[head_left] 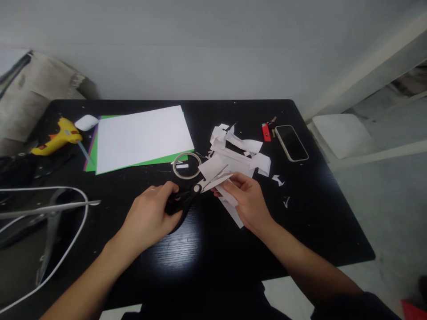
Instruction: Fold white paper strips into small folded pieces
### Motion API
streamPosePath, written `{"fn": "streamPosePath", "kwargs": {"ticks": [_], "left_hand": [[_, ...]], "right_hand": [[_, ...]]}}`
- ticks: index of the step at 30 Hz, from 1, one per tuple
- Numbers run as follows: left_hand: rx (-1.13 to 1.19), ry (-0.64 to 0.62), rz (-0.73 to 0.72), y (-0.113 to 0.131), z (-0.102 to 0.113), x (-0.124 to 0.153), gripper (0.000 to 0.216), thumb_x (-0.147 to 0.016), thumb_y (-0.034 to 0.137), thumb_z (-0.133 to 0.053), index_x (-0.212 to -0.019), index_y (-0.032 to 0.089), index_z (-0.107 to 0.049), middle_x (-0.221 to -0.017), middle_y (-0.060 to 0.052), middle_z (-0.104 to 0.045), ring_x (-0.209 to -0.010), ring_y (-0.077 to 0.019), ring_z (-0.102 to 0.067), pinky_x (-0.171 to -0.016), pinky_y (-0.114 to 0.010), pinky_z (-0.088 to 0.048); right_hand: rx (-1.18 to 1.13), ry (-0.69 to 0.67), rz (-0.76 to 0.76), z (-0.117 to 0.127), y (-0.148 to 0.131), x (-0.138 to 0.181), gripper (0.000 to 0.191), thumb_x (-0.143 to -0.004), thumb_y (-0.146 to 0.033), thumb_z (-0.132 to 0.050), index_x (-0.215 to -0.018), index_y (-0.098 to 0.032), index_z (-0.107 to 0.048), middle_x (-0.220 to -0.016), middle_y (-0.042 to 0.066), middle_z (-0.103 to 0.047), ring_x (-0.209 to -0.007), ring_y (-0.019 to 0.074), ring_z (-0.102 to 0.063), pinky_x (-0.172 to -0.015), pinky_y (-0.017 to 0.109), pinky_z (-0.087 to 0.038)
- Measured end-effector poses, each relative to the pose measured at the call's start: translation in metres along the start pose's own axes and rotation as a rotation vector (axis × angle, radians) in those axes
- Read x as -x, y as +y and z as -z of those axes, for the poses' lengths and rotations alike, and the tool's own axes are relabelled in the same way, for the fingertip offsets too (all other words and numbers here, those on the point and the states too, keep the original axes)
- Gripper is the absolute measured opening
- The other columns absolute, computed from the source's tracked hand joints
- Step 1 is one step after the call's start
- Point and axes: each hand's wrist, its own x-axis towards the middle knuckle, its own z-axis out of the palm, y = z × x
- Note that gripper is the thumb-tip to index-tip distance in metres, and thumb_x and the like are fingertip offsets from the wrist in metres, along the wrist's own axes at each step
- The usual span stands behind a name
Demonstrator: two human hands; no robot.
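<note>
My left hand is closed round the black handles of a pair of scissors. Their blades point right and stand apart, with a piece of white paper at them. My right hand pinches white paper between thumb and fingers, close to the blade tips; a strip hangs below it. Behind both hands lies a heap of white paper scraps. A roll of tape rests on the table just left of the scissor blades. My right fingertips are partly hidden by the paper.
On the black table, white sheets lie over green paper at the back left. Beside them are a yellow glue gun and a white case. A red lighter and a phone lie right. A white cable loops left.
</note>
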Motion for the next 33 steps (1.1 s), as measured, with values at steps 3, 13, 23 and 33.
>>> {"fn": "streamPosePath", "kwargs": {"ticks": [3,13,23,33], "left_hand": [[0.016,-0.007,0.014,0.0004,0.0011,0.0006,0.02,-0.087,0.038,-0.061,-0.1,0.022,-0.062,-0.081,-0.005,-0.075,-0.072,-0.0275,-0.069,-0.068,-0.038,-0.052],[0.17,-0.13,0.085,0.005,0.0051,0.0,0.02,-0.086,0.037,-0.065,-0.1,0.025,-0.058,-0.084,-0.001,-0.072,-0.074,-0.0244,-0.069,-0.07,-0.036,-0.051],[0.094,-0.103,0.062,0.0025,0.002,0.0019,0.023,-0.085,0.039,-0.063,-0.103,0.025,-0.061,-0.089,-0.004,-0.075,-0.081,-0.0271,-0.071,-0.072,-0.037,-0.052],[0.066,-0.072,0.064,-0.0001,0.0004,0.0024,0.023,-0.085,0.04,-0.062,-0.101,0.024,-0.062,-0.085,-0.003,-0.075,-0.074,-0.0256,-0.07,-0.068,-0.036,-0.05]], "right_hand": [[0.044,0.004,0.046,-0.0011,-0.0005,0.0015,0.023,-0.079,-0.037,-0.091,-0.09,-0.02,-0.08,-0.085,0.004,-0.082,-0.084,0.023,-0.08,-0.078,0.038,-0.067],[0.209,0.052,0.289,-0.0028,-0.002,0.0048,0.009,-0.084,-0.025,-0.085,-0.084,-0.025,-0.076,-0.083,0.0,-0.08,-0.077,0.02,-0.077,-0.076,0.038,-0.066],[0.282,0.145,0.311,0.0051,0.0011,0.0002,0.025,-0.068,-0.024,-0.095,-0.086,-0.024,-0.079,-0.086,0.0,-0.079,-0.074,0.0186,-0.075,-0.076,0.035,-0.065],[0.231,0.121,0.312,0.0035,-0.0018,0.0001,0.021,-0.071,-0.024,-0.093,-0.087,-0.024,-0.08,-0.086,0.0,-0.081,-0.075,0.018,-0.077,-0.081,0.036,-0.067]]}}
